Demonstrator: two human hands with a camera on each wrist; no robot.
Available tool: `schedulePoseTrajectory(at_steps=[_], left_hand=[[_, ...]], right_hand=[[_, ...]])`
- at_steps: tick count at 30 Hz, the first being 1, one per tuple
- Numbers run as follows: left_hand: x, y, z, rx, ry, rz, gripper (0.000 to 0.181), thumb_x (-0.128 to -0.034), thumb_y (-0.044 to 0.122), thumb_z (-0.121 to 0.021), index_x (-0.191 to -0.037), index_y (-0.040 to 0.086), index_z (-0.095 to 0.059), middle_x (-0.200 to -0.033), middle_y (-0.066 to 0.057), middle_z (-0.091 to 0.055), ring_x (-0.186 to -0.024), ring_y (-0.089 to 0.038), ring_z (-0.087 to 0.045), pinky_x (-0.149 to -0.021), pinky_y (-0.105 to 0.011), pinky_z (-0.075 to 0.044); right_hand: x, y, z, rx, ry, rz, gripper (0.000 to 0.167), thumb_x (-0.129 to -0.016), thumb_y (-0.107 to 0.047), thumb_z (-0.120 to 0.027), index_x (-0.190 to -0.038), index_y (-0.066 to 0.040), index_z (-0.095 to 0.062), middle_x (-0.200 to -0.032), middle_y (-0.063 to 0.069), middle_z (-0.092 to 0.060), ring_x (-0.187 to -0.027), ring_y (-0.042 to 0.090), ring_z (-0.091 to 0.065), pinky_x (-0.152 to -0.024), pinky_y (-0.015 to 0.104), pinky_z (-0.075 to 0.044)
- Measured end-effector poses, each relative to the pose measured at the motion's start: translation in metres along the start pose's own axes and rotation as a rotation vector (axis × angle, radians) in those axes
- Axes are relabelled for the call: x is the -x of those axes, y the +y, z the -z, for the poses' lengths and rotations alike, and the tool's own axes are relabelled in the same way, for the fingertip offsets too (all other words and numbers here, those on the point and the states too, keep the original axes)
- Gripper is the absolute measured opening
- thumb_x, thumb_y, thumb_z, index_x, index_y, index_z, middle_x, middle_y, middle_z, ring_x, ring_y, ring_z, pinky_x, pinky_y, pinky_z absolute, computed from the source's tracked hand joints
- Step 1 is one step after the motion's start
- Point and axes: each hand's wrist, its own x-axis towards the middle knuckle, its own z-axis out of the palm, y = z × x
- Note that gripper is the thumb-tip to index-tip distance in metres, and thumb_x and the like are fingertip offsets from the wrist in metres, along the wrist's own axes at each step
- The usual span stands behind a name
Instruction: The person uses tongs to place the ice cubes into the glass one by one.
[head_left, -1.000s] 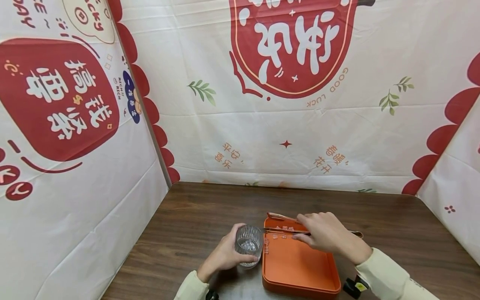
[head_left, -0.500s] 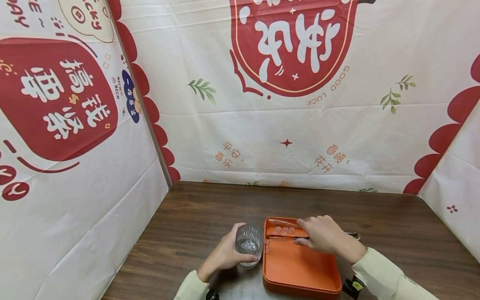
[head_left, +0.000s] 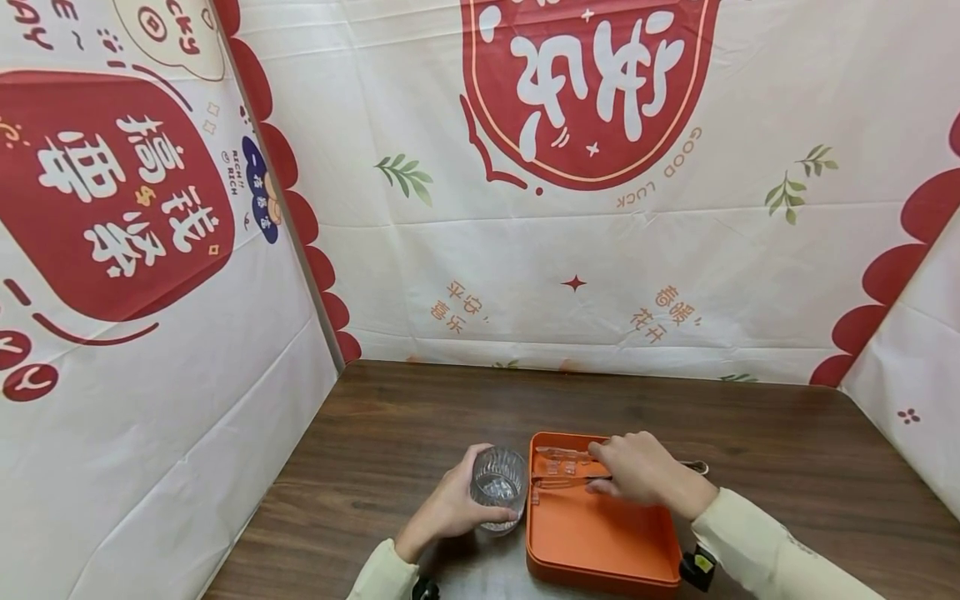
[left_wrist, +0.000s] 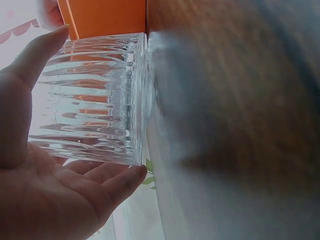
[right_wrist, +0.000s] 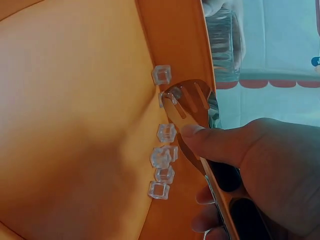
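Clear cubes [right_wrist: 166, 133]: several, located on the floor of the orange tray [head_left: 600, 533], in a line at the foot of its wall near the far-left corner. One is partly hidden by the slotted head of the metal tongs [right_wrist: 195, 112]. The tongs' two arms stand apart, with cubes between them in the head view; I cannot tell whether either arm touches one.

Right hand [head_left: 645, 471]: above the tray's far portion, fingers wrapped about the tongs, thumb pressed along the upper arm. The tongs' rear loop projects past the wrist side of the hand.

Left hand [head_left: 453, 500]: grips the ribbed clear glass [left_wrist: 95, 100], thumb on one side and fingers on the other. The glass is located just beside the tray's left wall. Clear shapes show inside it; whether these are cubes or the patterned base is unclear.

Supporting surface: a dark wood-grain table [head_left: 375, 450]. Pale sleeves [head_left: 757, 533] cover both forearms. Beyond the table hangs a white printed cloth [head_left: 517, 242] with red badges, scalloped edging and green leaf sprigs.
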Motion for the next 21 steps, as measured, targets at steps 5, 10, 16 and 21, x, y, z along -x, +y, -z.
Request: schedulePoseTrajectory(at_steps=[5,10,16,21], left_hand=[[0.0001,-0.0006,-0.0001,0.005,-0.002,0.004,0.094,-0.0657,0.043,-0.091,-0.14,0.021,-0.039,-0.117,-0.009,-0.064,-0.103,-0.025,-0.061,-0.087,-0.043,-0.049],[-0.0001,-0.0007,0.0,0.007,-0.003,0.013,0.094,-0.0655,0.044,-0.091,-0.14,0.022,-0.039,-0.117,-0.008,-0.064,-0.103,-0.024,-0.061,-0.087,-0.043,-0.049],[-0.0009,-0.0006,0.0002,0.004,-0.001,0.016,0.095,-0.0654,0.046,-0.091,-0.141,0.021,-0.039,-0.117,-0.008,-0.064,-0.102,-0.024,-0.061,-0.087,-0.043,-0.049],[-0.0002,-0.0005,0.0005,0.002,-0.002,0.017,0.095,-0.0652,0.045,-0.091,-0.141,0.021,-0.039,-0.117,-0.008,-0.064,-0.103,-0.024,-0.061,-0.087,-0.044,-0.049]], right_hand=[[-0.0019,0.0007,-0.0027,0.024,-0.006,0.009,0.036,-0.082,-0.048,-0.076,-0.089,-0.014,-0.065,-0.07,-0.004,-0.06,-0.058,0.016,-0.057,-0.051,0.035,-0.044],[-0.0044,0.0015,-0.0051,0.02,-0.031,0.018,0.037,-0.083,-0.048,-0.075,-0.094,-0.014,-0.067,-0.071,-0.004,-0.062,-0.058,0.015,-0.058,-0.052,0.035,-0.045],[-0.0074,0.0031,-0.0068,-0.041,-0.026,0.027,0.031,-0.083,-0.044,-0.076,-0.088,-0.016,-0.065,-0.066,-0.008,-0.056,-0.054,0.01,-0.05,-0.05,0.032,-0.039],[-0.0082,0.0037,-0.0088,-0.052,-0.009,0.056,0.027,-0.084,-0.042,-0.076,-0.084,-0.018,-0.063,-0.064,-0.011,-0.052,-0.053,0.009,-0.05,-0.049,0.033,-0.038]])
